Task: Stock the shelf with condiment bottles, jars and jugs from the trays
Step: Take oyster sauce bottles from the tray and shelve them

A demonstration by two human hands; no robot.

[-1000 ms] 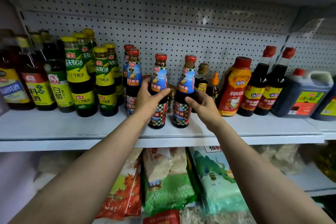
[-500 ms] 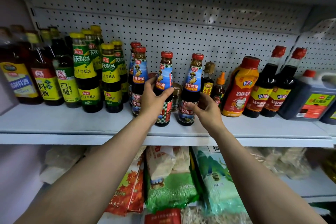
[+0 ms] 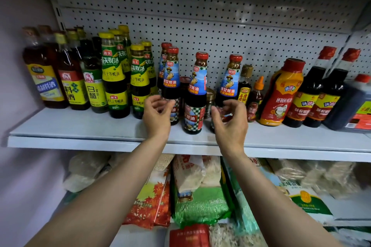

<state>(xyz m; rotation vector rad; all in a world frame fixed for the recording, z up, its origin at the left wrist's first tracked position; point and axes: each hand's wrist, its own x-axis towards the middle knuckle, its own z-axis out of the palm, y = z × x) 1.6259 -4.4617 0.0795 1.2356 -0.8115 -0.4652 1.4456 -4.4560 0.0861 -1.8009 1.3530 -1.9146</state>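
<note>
Right hand [image 3: 228, 120] hides lower half of oyster-sauce bottle [image 3: 230, 80]; jug [image 3: 355, 104] cut off at right edge.

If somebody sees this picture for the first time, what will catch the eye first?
Two bare hands, the left hand and right hand, hover with loosely curled fingers at the middle of the white shelf. Between them stands a red-capped oyster sauce bottle that neither hand grips. A bright orange squeeze bottle stands to the right.
</note>
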